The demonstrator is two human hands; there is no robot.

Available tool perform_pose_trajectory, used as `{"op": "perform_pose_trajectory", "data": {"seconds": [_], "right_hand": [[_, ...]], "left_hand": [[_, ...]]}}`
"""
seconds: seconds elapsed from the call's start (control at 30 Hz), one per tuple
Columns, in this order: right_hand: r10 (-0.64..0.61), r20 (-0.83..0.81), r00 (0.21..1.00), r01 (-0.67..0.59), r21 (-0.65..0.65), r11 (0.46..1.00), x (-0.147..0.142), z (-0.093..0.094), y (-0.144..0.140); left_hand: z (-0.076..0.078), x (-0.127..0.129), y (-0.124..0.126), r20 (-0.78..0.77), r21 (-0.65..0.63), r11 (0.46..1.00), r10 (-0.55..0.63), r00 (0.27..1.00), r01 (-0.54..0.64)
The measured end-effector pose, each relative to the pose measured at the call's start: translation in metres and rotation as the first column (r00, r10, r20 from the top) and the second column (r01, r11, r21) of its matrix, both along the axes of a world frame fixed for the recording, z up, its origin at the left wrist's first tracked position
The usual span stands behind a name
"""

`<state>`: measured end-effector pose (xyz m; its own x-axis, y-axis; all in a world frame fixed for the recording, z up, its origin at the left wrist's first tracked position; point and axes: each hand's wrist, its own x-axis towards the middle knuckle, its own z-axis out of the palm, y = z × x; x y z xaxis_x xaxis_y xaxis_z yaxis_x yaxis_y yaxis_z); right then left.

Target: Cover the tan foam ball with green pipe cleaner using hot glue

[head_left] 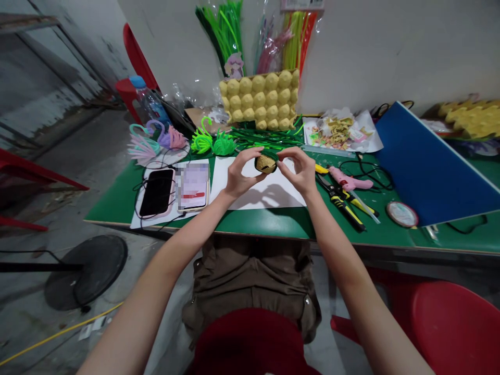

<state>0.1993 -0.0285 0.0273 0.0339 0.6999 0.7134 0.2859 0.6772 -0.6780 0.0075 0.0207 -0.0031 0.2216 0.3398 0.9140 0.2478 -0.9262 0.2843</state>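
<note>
Both hands hold a small yellowish egg-carton cup (pixel 266 163) with a dark green pipe cleaner around its rim. My left hand (pixel 241 171) pinches it from the left, thumb below and fingers at the upper edge. From the right, my right hand (pixel 297 167) grips the rim between thumb and fingertips. A white sheet of paper (pixel 222 179) lies beneath, with the hands' shadow on it. Behind the cup are dark green pipe cleaners (pixel 269 139) in a loose pile. A yellow egg carton (pixel 261 98) leans against the wall.
Pipe-cleaner swans (pixel 159 136) and two phones (pixel 157 192) lie to the left. On the right are a pink glue gun (pixel 349 180), yellow-black pliers (pixel 344 205), a tape roll (pixel 402 214) and a blue board (pixel 437 161). Scraps (pixel 339 131) sit behind.
</note>
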Motion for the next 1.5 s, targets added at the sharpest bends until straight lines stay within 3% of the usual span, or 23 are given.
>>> {"op": "perform_pose_trajectory", "data": {"seconds": [0.97, 1.3, 1.5], "right_hand": [[0.056, -0.033, 0.998, -0.058, -0.053, 0.997, 0.0, -0.006, 0.005], [0.016, 0.123, 0.992, -0.009, -0.058, 0.998, 0.004, -0.01, 0.008], [0.021, 0.273, 0.962, 0.003, -0.086, 0.996, 0.008, -0.012, 0.009]], "left_hand": [[-0.001, 0.002, 0.002, 0.013, -0.046, 0.999, 0.011, 1.0, -0.01], [-0.001, 0.0, 0.005, -0.042, -0.08, 0.994, 0.074, 0.996, -0.077], [-0.003, -0.001, 0.003, -0.142, -0.034, 0.999, -0.001, 0.99, -0.004]]}}
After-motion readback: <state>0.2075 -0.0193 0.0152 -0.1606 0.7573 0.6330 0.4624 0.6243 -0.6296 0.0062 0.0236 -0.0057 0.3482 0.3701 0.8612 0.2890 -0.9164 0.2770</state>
